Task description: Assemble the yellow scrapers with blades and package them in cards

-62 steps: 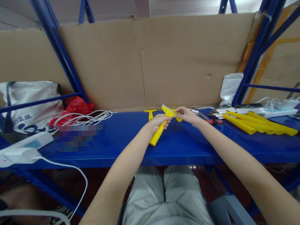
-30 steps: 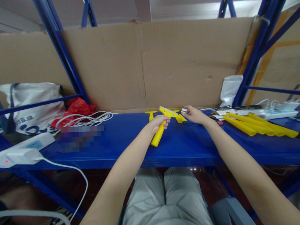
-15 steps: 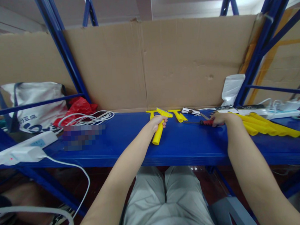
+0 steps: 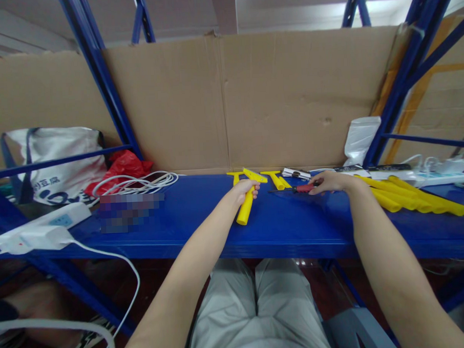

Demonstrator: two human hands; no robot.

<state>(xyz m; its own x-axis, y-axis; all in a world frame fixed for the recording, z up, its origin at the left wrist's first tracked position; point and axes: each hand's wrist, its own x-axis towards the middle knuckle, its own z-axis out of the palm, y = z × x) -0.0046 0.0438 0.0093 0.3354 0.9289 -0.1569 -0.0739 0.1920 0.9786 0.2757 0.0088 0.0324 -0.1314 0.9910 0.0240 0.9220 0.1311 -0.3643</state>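
My left hand [image 4: 248, 189] is closed around a yellow T-shaped handle [image 4: 244, 213]. Its tube points down toward me, and its flat crosspiece rises above my fingers. Over to the right, my right hand [image 4: 324, 182] grips a screwdriver by its red handle [image 4: 303, 188]. The thin shaft points left, low over the blue shelf and apart from the piece in my left hand. Just behind my left hand lies another yellow T-shaped piece [image 4: 236, 177], partly hidden. A further yellow T-shaped piece [image 4: 275, 180] rests between my two hands, near the back of the shelf.
Yellow tubes [image 4: 417, 196] lie right of my right wrist. Black-and-white small items [image 4: 295, 174] sit at the back. White power strips [image 4: 45, 225] and coiled cable [image 4: 151, 181] are at left, beside a red bag [image 4: 126, 166]. Cardboard [image 4: 282, 100] closes the rear; blue posts [image 4: 109, 87] flank it.
My right hand has moved left with the screwdriver, bringing its tip nearer my left hand. The left hand keeps its hold on the yellow handle, nearly still.
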